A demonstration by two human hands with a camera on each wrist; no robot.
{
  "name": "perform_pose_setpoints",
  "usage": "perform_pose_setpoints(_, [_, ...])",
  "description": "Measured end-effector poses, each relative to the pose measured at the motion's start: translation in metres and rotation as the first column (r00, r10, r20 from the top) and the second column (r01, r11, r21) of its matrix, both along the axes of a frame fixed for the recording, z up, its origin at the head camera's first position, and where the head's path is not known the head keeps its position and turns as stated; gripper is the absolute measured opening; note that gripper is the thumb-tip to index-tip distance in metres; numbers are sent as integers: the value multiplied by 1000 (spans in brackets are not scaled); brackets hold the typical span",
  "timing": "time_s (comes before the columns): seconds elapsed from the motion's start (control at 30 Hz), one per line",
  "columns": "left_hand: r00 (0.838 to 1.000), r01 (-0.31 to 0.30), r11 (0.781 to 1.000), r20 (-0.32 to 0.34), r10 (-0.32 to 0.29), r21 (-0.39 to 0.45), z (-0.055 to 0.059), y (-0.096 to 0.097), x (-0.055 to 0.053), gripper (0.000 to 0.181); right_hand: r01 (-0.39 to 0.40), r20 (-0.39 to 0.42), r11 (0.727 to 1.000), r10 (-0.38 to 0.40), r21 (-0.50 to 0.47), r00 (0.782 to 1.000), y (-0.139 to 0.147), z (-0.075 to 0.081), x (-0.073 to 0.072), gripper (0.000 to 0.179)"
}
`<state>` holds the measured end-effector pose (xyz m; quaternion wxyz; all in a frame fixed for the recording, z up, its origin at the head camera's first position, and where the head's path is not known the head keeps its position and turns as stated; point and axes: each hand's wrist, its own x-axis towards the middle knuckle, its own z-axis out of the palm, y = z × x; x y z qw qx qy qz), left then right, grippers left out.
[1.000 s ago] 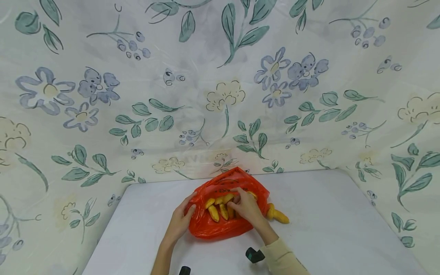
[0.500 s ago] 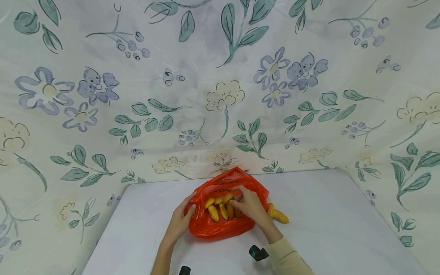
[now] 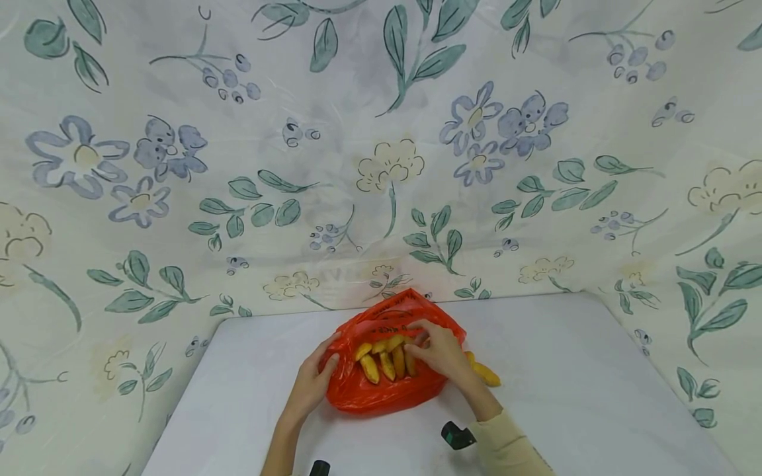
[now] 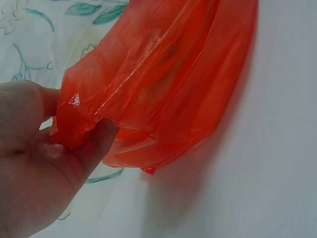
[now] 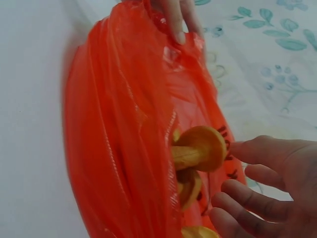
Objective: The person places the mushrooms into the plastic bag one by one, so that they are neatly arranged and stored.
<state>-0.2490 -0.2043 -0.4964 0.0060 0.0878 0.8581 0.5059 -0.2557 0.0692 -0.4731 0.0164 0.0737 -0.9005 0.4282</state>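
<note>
A red plastic bag (image 3: pixel 381 400) lies on the white table, its mouth spread. Several yellow mushrooms (image 3: pixel 387 365) sit side by side inside, caps toward the back. My left hand (image 3: pixel 315 375) holds the bag's left edge; in the left wrist view the thin plastic is between thumb and fingers. Over the bag's right side is my right hand (image 3: pixel 443 354), its fingers loosely bent and spread. The right wrist view has its uppermost digit right at a mushroom cap (image 5: pixel 204 148). One more mushroom (image 3: pixel 487 375) lies outside the bag, partly behind the right wrist.
The white table (image 3: pixel 565 383) backs onto a cloth (image 3: pixel 333 205) printed with flowers and leaves. Dark camera parts (image 3: pixel 457 436) show near the right sleeve (image 3: pixel 514 446), and another dark piece (image 3: pixel 320 468) beside the left forearm.
My right hand has shifted slightly right, away from the mushroom it was on, uncovering more of those in the bag and covering part of the loose one. The left hand stays put.
</note>
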Motion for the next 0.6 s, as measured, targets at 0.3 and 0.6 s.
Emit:
perform_pose_setpoints(0.3, [1000,-22,999,16,22,-23,1,1,0,47,4,6,1000,-4,2,1000,15,5,6,38])
perform_pose_setpoints(0.6, [1000,-19,1000,12,19,-24,0,1,0,48,41,26,999,-41,5,999,32,5,13,40])
